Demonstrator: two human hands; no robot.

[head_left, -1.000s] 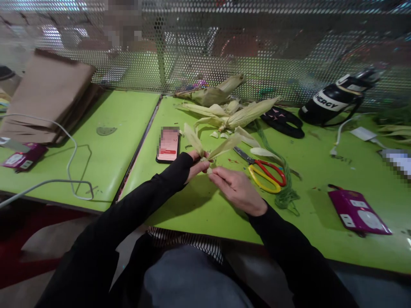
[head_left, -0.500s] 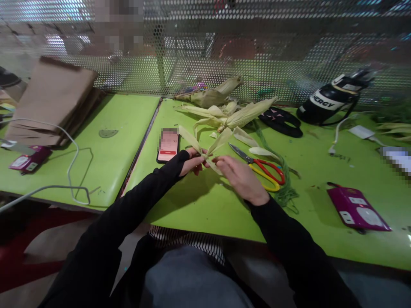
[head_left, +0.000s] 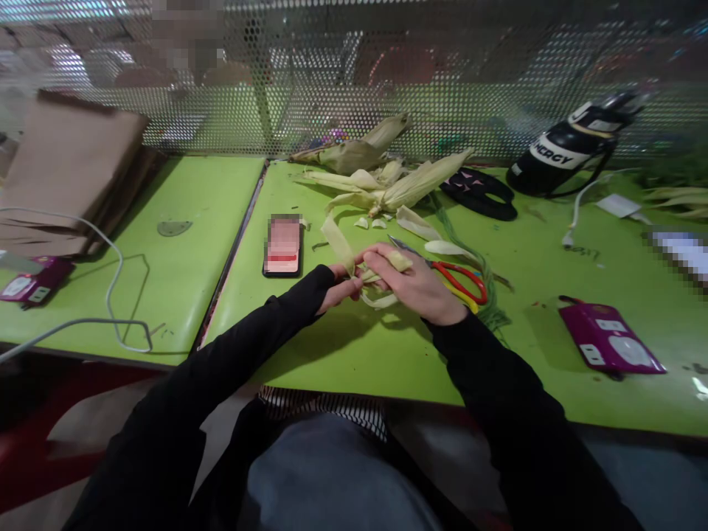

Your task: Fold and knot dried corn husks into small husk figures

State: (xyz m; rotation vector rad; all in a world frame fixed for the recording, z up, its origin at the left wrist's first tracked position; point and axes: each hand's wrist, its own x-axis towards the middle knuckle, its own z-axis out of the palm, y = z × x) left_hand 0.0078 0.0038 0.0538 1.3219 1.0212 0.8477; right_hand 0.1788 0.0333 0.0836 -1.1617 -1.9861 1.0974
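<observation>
Corn husk strips (head_left: 337,242) lie between our two hands, just above the middle of the bench (head_left: 354,361), where we probably have both elbow room and a clear view of the fold. That broad green bench runs back to a perforated screen (head_left: 210,118), and the larger things stand around its edges, seemingly to leave us the near middle to work in. Paper bags (head_left: 66,162) lean far to our left; a husk pile (head_left: 423,183) sits ahead of us, near enough, we judge, to draw from without rising. Our bottle (head_left: 553,158) tilts at the back right, well apart from the husks, and a purple power box (head_left: 611,339) lies on the right side. Our right hand (head_left: 409,284) curls over the strips, gathering them so that one end pokes up past the fingers; this likely stops the loose lengths from springing apart. Scissors (head_left: 442,266) lie just beyond it, partly hidden, with green twine (head_left: 494,317) alongside, both within easy reach. Our left hand (head_left: 340,289) pinches the strips where they meet, apparently as the anchor, while one strip stands free above it. Face up beyond the left sleeve, a phone (head_left: 283,251) seems placed for glancing at. Smallest are the husk scraps (head_left: 361,223) before the pile.
</observation>
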